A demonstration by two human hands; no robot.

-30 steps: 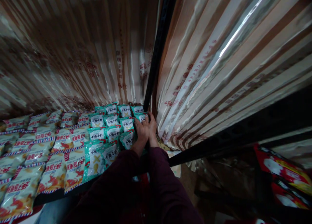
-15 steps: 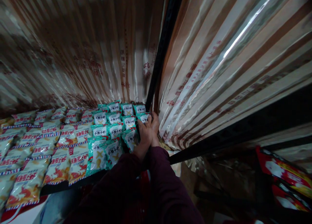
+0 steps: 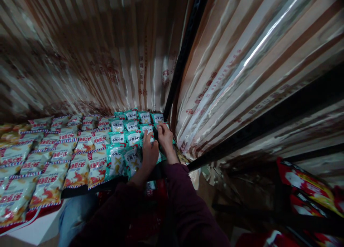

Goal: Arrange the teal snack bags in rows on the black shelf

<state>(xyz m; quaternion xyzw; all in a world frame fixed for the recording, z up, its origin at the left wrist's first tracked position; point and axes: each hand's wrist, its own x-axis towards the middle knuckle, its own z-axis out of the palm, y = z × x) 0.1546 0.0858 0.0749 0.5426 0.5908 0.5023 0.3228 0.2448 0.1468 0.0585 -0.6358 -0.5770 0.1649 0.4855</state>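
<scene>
My left hand [image 3: 149,152] lies on the rows of small teal snack packets [image 3: 125,137] on a dark shelf, fingers curled over one packet. My right hand [image 3: 165,137] sits just right of it, at the shelf's right end beside the black upright post [image 3: 185,57], fingers pinched on a teal packet at the end of the row. Both arms wear dark maroon sleeves. What lies beneath my palms is hidden.
Left of the teal packets lie rows of red, white and cream snack bags [image 3: 51,157]. Glossy striped brown packaging [image 3: 236,71] hangs above and to the right. Red snack bags [image 3: 303,189] sit on a lower shelf at the right. The black shelf edge [image 3: 88,189] runs below.
The view has shifted, so the shelf sits further right in frame. My hands, pressed together at the shelf's right end before, have parted slightly, the left drawing back toward me over the teal packets.
</scene>
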